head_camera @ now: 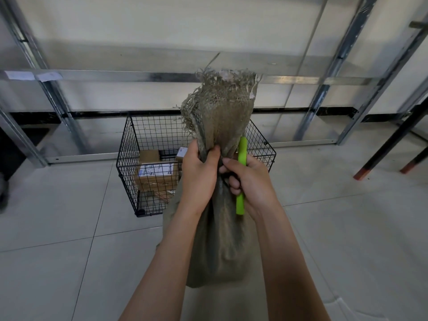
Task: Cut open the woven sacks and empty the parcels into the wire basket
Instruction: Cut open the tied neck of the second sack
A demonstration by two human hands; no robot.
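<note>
Holding the woven sack (217,239) by its neck: left grip (199,172) clamped there, right grip (249,181) around green cutter (240,200). Sack uncut; parcels (157,174) already in wire basket (129,158).

left grip (198,174) clenched, right grip (249,181) clenched

- A grey metal shelving frame (139,76) spans ten to two o'clock before me.
- Pale floor tiles (69,262) lie below.
- Dark table legs (391,144) with orange feet stand at three o'clock.
- White paper labels (34,76) stick at ten o'clock.
</note>
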